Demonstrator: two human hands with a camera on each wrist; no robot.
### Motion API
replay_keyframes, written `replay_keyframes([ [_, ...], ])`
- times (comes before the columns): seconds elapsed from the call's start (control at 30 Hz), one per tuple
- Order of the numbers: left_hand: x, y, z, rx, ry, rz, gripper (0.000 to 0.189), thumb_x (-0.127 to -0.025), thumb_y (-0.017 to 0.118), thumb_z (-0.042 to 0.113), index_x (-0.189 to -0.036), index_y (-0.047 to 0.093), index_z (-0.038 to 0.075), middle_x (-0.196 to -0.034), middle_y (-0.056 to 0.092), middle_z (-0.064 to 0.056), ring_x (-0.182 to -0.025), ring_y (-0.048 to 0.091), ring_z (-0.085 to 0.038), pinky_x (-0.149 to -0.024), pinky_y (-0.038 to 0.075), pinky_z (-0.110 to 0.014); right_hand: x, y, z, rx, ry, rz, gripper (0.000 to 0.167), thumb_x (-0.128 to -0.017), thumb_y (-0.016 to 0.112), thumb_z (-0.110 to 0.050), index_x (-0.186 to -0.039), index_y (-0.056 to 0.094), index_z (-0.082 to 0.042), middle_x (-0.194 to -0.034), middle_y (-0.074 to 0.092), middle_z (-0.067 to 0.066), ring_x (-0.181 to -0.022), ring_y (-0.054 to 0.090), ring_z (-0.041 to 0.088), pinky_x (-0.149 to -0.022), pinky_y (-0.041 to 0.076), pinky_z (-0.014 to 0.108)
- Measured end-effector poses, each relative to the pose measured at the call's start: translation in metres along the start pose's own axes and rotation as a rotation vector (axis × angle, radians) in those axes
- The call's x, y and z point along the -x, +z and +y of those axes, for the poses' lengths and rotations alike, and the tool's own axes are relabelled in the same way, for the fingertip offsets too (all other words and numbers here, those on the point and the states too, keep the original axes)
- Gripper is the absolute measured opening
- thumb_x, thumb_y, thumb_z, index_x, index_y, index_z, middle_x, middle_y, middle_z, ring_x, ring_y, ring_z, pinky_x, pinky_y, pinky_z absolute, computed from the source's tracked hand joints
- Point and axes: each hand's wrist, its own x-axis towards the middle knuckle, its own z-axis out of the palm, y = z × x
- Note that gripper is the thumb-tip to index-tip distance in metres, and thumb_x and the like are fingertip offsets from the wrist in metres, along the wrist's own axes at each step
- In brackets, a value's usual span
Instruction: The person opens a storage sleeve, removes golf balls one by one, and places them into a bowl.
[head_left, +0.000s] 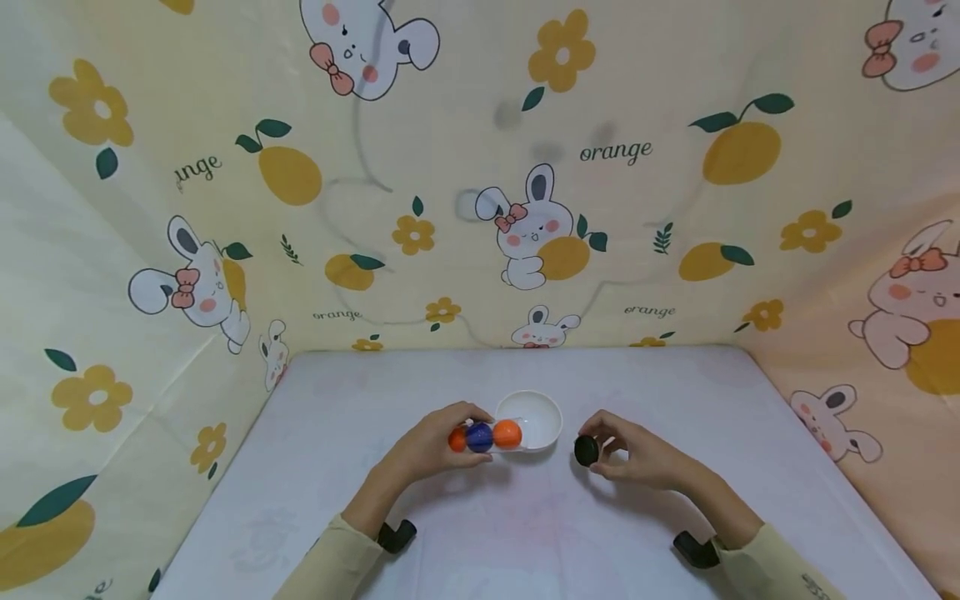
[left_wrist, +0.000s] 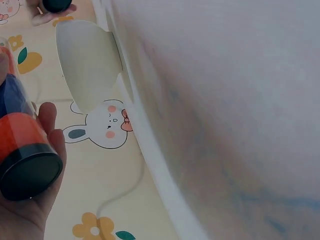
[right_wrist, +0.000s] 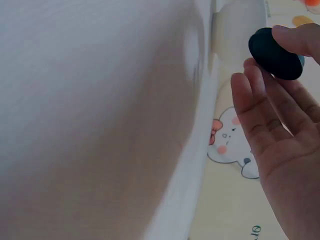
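My left hand (head_left: 442,442) grips a clear tube (left_wrist: 25,145) that lies sideways above the table. Inside it sit an orange ball (head_left: 507,433), a blue ball (head_left: 479,437) and another orange ball (head_left: 457,439) in a row. A black cap (left_wrist: 31,172) closes the tube's end in the left wrist view. With thumb and fingertips, my right hand (head_left: 633,450) pinches a round black lid (head_left: 587,451), apart from the tube. Just behind the tube's right end stands a white bowl (head_left: 546,417); no ball shows in its visible part.
A white cloth (head_left: 637,379) covers the table. Behind it and at both sides hangs a yellow curtain (head_left: 465,125) printed with rabbits, flowers and oranges. A black wrist strap piece (head_left: 397,536) sticks out from the left sleeve, and a similar piece (head_left: 696,550) from the right.
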Motion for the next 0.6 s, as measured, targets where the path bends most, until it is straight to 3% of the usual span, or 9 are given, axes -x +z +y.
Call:
replay_keyframes([
  [0.33,0.0005,0.0010,-0.0028,0.028,0.032,0.007,0.050,-0.090,0.091,0.029,-0.132,0.066,0.019,-0.127,0.070,0.006,-0.112,0.065,-0.010,-0.104,0.057,-0.034,0.0059,0.0039,0.0075,0.014,0.051,-0.049,0.042,-0.093,0.087,-0.015,-0.126,0.064,-0.009,-0.114,0.071,0.004,-0.096,0.067,0.024,-0.087,0.060,0.036],
  [0.6,0.0015,0.0019,-0.0030,0.045,0.026,0.017,0.051,-0.090,0.091,0.026,-0.133,0.065,0.020,-0.129,0.069,0.006,-0.113,0.065,-0.010,-0.105,0.057,-0.034,0.0089,0.0001,0.0051,0.086,0.139,-0.098,0.044,-0.093,0.087,-0.025,-0.131,0.066,-0.015,-0.120,0.067,-0.002,-0.103,0.064,0.027,-0.091,0.057,0.035],
])
